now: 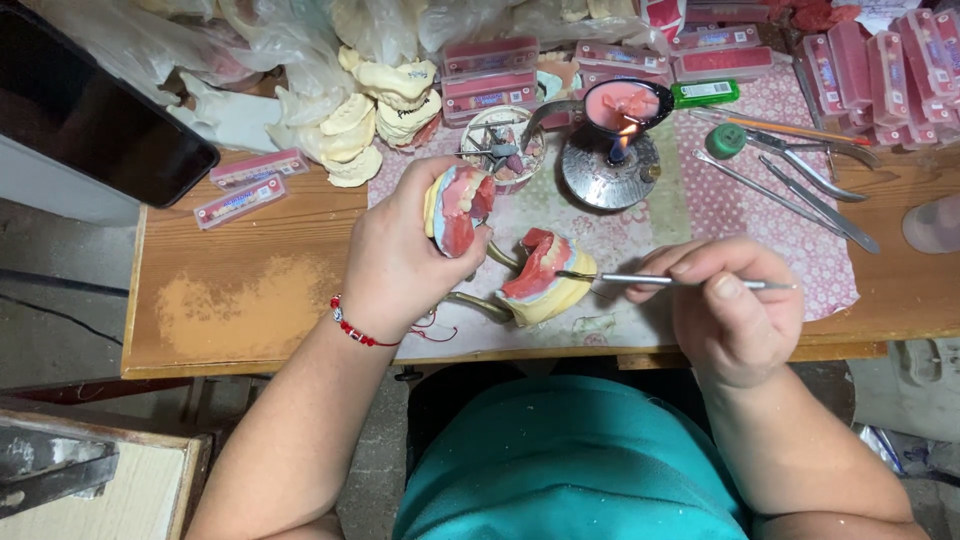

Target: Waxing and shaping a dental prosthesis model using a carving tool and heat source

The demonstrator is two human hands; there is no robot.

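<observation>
On the near edge of the bench: both hands work over a patterned mat [640,320].
Right hand [735,310]: closed around a thin metal wax tool [680,281], tip touching the lower denture model.
Lower denture model [543,278]: resting on the mat; pink wax rim already built on yellow stone, apparently under trimming.
Left hand [395,262]: gripping the upper denture model [460,208], teeth set in pink wax, lifted clear.
Farther back: lit burner [610,165] under a ladle of melted pink wax [625,103].
Far right: spare metal instruments [810,190], untouched.
</observation>
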